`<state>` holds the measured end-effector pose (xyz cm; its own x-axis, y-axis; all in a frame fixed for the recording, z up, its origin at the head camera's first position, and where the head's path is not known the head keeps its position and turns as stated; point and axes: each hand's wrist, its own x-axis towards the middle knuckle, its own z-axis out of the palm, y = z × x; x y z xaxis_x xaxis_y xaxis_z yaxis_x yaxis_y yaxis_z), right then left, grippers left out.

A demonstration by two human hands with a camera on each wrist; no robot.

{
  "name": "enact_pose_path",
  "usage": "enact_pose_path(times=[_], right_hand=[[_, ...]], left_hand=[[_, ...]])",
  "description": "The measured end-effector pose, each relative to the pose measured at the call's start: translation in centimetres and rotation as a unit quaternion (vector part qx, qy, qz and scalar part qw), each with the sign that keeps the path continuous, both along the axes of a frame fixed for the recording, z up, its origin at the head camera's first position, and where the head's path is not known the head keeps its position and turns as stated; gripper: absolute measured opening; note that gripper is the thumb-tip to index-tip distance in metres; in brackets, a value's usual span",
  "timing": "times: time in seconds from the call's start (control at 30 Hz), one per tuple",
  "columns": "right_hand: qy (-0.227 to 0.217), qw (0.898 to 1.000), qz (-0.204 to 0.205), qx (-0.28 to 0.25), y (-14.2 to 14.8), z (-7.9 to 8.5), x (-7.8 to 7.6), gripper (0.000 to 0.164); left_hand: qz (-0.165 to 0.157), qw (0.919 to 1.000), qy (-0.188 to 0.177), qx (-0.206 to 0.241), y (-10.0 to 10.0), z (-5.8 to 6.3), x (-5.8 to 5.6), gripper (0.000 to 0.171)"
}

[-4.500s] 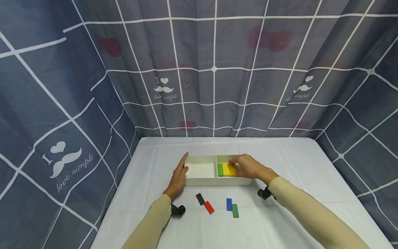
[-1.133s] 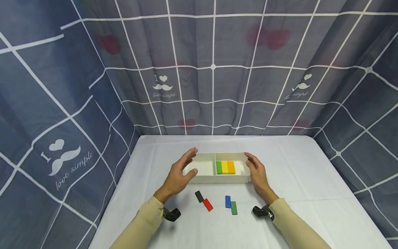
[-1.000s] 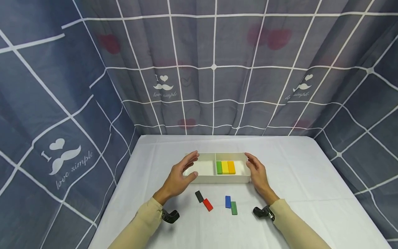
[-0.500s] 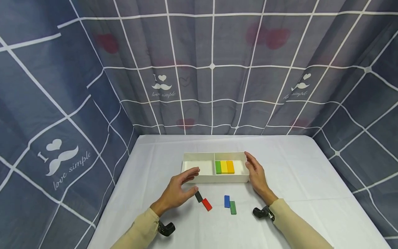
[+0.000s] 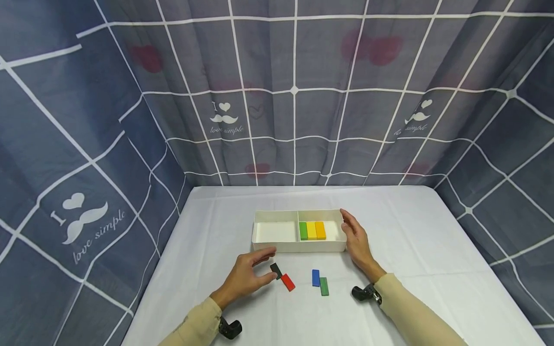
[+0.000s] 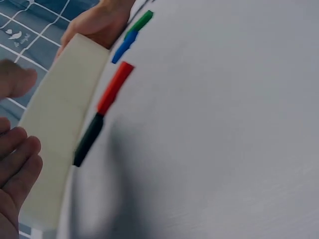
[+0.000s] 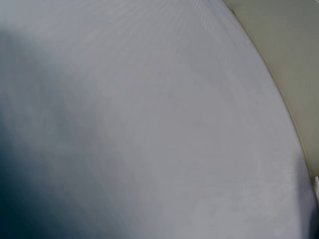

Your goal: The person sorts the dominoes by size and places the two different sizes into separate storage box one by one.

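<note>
In the head view my left hand hovers just left of a black block, thumb and fingers apart, holding nothing. The black block's lower corner meets a red block on the table. My right hand rests against the right end of a white two-compartment box. Standing in the right compartment, side by side, are a light green block, a yellow block and an orange-yellow block. The left wrist view shows my left fingers spread, with the black block beyond them.
A blue block and a dark green block lie on the white tablecloth, touching or nearly so, in front of the box. A grey-blue gridded curtain surrounds the table. The right wrist view shows mostly cloth.
Since the earliest frame, my right hand left the orange-yellow block and moved to the box's right end. My left hand came off the box's left end and moved down toward the black block.
</note>
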<state>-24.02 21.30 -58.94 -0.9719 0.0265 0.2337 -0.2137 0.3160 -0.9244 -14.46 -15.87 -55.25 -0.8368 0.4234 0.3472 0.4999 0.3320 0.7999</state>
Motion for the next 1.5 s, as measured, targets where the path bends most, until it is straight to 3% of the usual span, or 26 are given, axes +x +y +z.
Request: enact_pose_path(times=[0.23,0.5,0.8,1.07,1.5], right_hand=[[0.003,1.0,0.001,0.003,0.0,0.1,-0.1,0.049],[0.003,1.0,0.007,-0.021,-0.1,0.4,-0.1,0.048],[-0.007,1.0,0.001,-0.007,-0.1,0.2,-0.1,0.049],[-0.008,1.0,0.0,0.003,-0.2,0.2,0.0,0.05],[-0.013,1.0,-0.006,0.009,-0.2,0.2,0.2,0.05]], left_hand=[[0.037,0.9987,-0.029,-0.018,0.4,-1.7,0.6,0.061],[0.088,0.9952,-0.038,-0.022,1.1,-2.2,1.2,0.061],[0.14,0.9883,0.029,-0.052,2.0,-3.2,1.5,0.059],[0.153,0.9828,0.047,-0.092,2.6,-3.0,1.7,0.057],[0.164,0.9814,0.04,-0.092,2.9,-3.1,1.8,0.058]])
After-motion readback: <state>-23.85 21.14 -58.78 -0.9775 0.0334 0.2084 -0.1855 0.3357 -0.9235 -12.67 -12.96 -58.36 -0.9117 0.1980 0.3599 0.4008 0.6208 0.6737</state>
